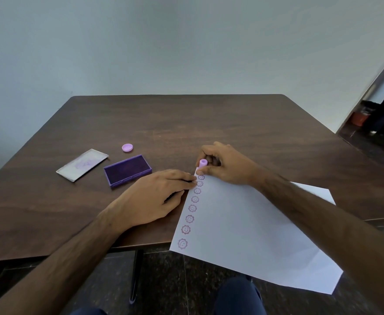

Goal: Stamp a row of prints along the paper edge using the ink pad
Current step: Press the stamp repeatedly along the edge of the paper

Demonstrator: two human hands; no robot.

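A white sheet of paper lies at an angle on the brown table, its near part hanging over the front edge. Several purple smiley flower prints run in a row along its left edge. My right hand grips a small lilac stamp upright at the paper's far left corner, base on the sheet. My left hand lies flat on the table, fingertips touching the paper's edge beside the farthest prints. The purple ink pad sits open just left of my left hand.
The ink pad's clear lid lies left of the pad. A lilac stamp cap rests behind the pad. The dark wooden table stands against a pale wall. My knees show below its front edge, and a doorway opens at far right.
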